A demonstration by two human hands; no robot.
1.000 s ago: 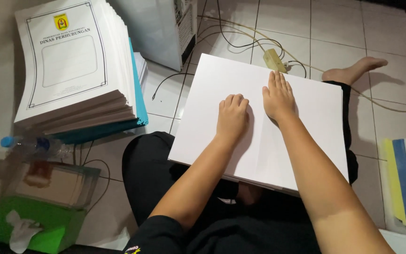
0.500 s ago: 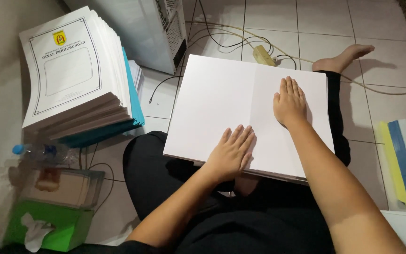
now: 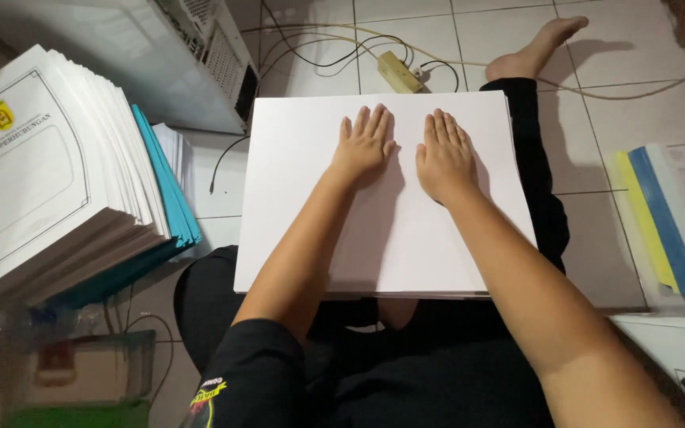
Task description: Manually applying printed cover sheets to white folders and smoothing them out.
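A stack of blank white paper sheets lies across my lap as I sit on the tiled floor. My left hand rests flat on the upper middle of the top sheet, fingers spread and pointing away from me. My right hand lies flat just beside it, palm down, a small gap between the two. Neither hand holds anything. My forearms cover the sheet's lower middle.
A tall pile of printed white booklets over blue covers stands at left. A computer case sits behind it, with cables and a power strip beyond. Coloured paper stacks lie at right; my bare foot at top.
My left hand slid from the sheet's lower middle up to beside the right hand. The right hand moved a little left and stays flat.
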